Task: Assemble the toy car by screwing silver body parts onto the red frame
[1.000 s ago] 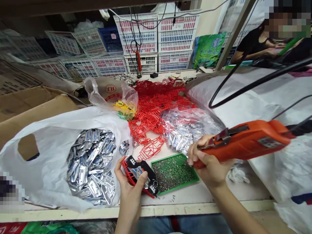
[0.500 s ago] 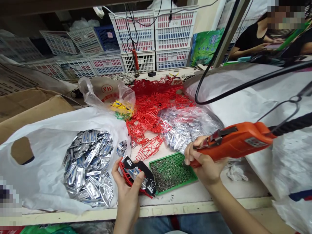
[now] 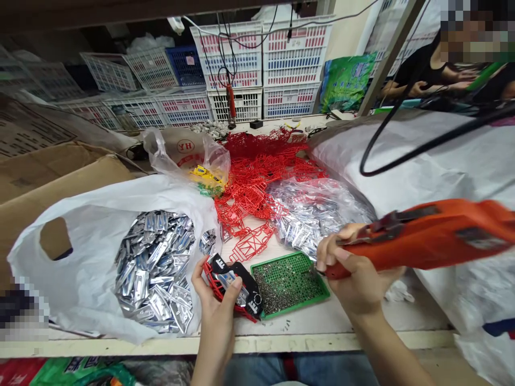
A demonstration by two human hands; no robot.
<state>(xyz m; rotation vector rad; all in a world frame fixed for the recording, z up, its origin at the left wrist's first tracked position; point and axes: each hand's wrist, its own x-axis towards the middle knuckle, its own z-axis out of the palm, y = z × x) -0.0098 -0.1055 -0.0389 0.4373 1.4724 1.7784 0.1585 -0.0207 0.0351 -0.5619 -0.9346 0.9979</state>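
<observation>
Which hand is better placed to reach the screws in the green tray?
Right, probably: the right hand holds the orange electric screwdriver with its tip at the edge of the green tray. The left hand is occupied, gripping the black and red part.

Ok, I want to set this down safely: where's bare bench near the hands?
A bare strip of pale bench runs along the front edge, below the green screw tray, between the left hand and right hand. Behind, it's crowded: red plastic frames and a bag of silver parts.
</observation>
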